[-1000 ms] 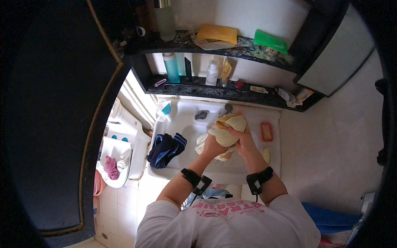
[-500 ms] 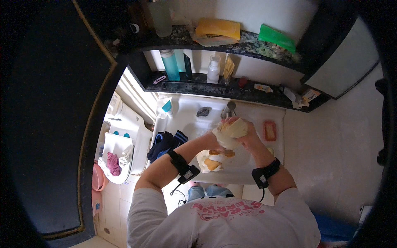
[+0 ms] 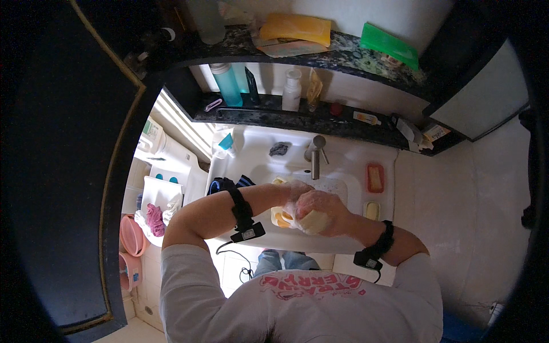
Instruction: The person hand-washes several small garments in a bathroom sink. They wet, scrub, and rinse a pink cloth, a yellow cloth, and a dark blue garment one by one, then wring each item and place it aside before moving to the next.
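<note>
Both hands are together over the white sink (image 3: 251,163), bunching a wet cream cloth (image 3: 314,222) between them. My left hand (image 3: 294,195) is closed on its left side, with pale foam on the fingers. My right hand (image 3: 327,206) wraps it from the right, knuckles up. I cannot make out what kind of cloth it is. Under and beside my left hand lies a white and orange cloth (image 3: 279,218), partly hidden by that arm. A navy striped cloth (image 3: 245,181) rests on the sink's left side, mostly behind my left forearm.
Beyond my hands stands the metal faucet (image 3: 316,155), with a dark grey scrubber (image 3: 279,149) left of it. A red soap dish (image 3: 375,178) and a pale soap bar (image 3: 372,210) lie on the right rim. Bottles (image 3: 227,86) line the dark shelf (image 3: 257,116) behind.
The bunched cloth and both hands have come down toward me, away from the faucet, which now shows fully. My right elbow has swung outward, and the cloth looks more tightly balled.
</note>
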Motion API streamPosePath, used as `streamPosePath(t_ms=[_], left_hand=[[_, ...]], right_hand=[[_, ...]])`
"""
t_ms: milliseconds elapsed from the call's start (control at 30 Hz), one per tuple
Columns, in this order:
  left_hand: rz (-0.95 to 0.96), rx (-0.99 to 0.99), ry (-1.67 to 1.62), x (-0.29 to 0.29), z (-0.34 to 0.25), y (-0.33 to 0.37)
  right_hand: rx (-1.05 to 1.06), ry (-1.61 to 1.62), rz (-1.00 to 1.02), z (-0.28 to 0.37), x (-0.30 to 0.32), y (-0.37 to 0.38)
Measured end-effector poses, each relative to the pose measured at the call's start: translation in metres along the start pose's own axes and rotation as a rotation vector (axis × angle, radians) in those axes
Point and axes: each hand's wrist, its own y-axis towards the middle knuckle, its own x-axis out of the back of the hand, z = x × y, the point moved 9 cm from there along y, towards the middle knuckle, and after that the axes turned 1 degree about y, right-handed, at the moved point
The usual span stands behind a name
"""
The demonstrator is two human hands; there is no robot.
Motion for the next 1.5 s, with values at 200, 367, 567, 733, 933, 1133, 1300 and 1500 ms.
streamPosePath(t_ms=[200, 367, 567, 733, 933, 1133, 1300, 1500], left_hand=[[0.246, 0.127, 0.354, -0.005, -0.007, 0.004], [0.040, 0.124, 0.280, 0.017, -0.014, -0.001], [-0.489, 0.010, 0.132, 0.072, -0.040, -0.037], [-0.626, -0.156, -0.516, 0.081, -0.066, -0.038], [-0.858, -0.160, -0.028, 0.082, -0.079, -0.044], [-0.968, 0.241, 0.013, 0.029, -0.026, -0.078], [-0.922, 0.332, -0.121, 0.016, 0.004, -0.079], [-0.834, 0.063, -0.020, 0.039, -0.001, -0.077]], right_hand=[[0.051, -0.243, 0.205, 0.003, -0.030, -0.006], [0.156, -0.204, 0.095, 0.014, -0.008, -0.004], [-0.158, 0.452, -0.587, -0.024, 0.050, -0.038], [-0.665, 0.665, -0.219, -0.070, -0.012, -0.050], [-0.206, 0.567, -0.740, -0.086, 0.024, -0.026], [-0.435, 0.547, -1.084, -0.088, 0.026, -0.043], [-0.465, 0.866, -1.042, -0.067, 0.006, -0.036], [-0.288, 0.635, -0.724, -0.056, 0.034, -0.019]])
